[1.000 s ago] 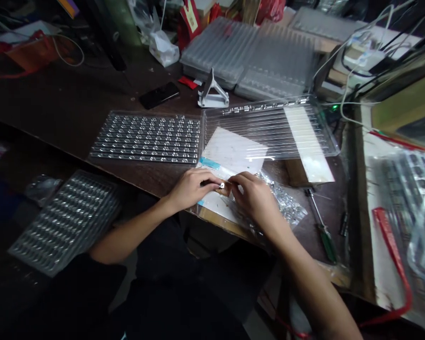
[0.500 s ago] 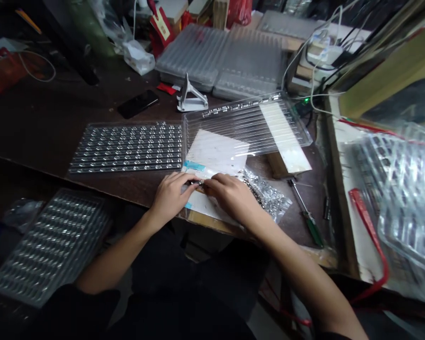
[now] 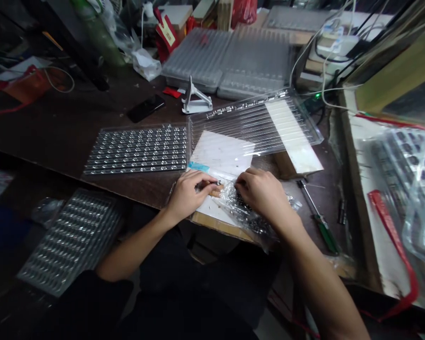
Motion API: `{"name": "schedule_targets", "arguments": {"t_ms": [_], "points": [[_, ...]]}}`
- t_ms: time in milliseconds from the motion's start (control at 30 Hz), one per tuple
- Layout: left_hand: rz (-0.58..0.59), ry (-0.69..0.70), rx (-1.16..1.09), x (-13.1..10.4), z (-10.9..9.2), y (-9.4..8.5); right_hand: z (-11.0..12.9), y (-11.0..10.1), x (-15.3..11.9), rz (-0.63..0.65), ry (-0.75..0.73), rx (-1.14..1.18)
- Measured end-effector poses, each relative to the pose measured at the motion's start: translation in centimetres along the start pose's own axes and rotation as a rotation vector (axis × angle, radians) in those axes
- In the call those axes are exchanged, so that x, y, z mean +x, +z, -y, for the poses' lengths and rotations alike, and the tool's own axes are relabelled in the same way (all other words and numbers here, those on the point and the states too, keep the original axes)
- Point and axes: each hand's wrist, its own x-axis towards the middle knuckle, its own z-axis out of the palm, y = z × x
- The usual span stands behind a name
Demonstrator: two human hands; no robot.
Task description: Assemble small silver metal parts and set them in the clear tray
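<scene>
My left hand (image 3: 189, 192) is closed in a pinch on a small dark, shiny metal part (image 3: 218, 182), over the front of a white board (image 3: 222, 147). Most of that part is hidden by the fingers. To its right, my right hand (image 3: 265, 190) has its fingers pressed together on a clear plastic bag (image 3: 233, 208) of small shiny metal pieces. The bag lies over the board's front right corner. A strip of blue tape (image 3: 199, 166) shows just beyond my left hand.
A filled tray of metal parts (image 3: 138, 150) lies left; a clear ribbed tray (image 3: 230, 125) leans behind the board, under a white-topped block (image 3: 293, 137). A green-handled screwdriver (image 3: 324, 231) lies right. Behind are a phone (image 3: 146, 108), a white stand (image 3: 196, 101) and stacked trays (image 3: 198, 54).
My right hand has moved right, away from my left hand, and onto the bag. The bag has shifted left and nearer the table's front edge. The view has swung slightly left.
</scene>
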Motion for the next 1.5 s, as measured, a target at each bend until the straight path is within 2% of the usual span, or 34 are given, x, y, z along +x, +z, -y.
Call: {"name": "schedule_targets", "arguments": {"t_ms": [133,367,867,1067,1200,1300,1400,1500], "points": [[0.027,0.000,-0.013,0.0,-0.1,0.5,0.0,-0.1,-0.1,-0.026,0.074,0.151],[0.051,-0.007,0.009,0.0,-0.1,0.6,-0.2,0.2,0.0,-0.089,0.007,0.357],[0.045,-0.045,0.028,-0.3,0.6,1.3,0.3,0.3,0.2,-0.087,-0.037,0.410],[0.048,-0.040,-0.052,-0.4,1.1,1.6,0.9,0.5,0.4,-0.084,-0.049,0.380],[-0.091,-0.011,-0.136,-0.9,0.6,0.7,1.6,0.9,0.6,-0.073,-0.059,0.358],[-0.193,0.017,-0.137,-1.6,0.4,-0.6,2.4,1.5,0.8,-0.035,-0.147,0.390],[-0.223,0.052,-0.072,-2.2,0.5,-1.9,3.3,2.2,0.8,0.010,-0.271,0.354],[-0.211,0.067,0.010,-2.6,0.9,-3.1,3.9,2.5,0.5,-0.009,-0.340,0.158]]}}
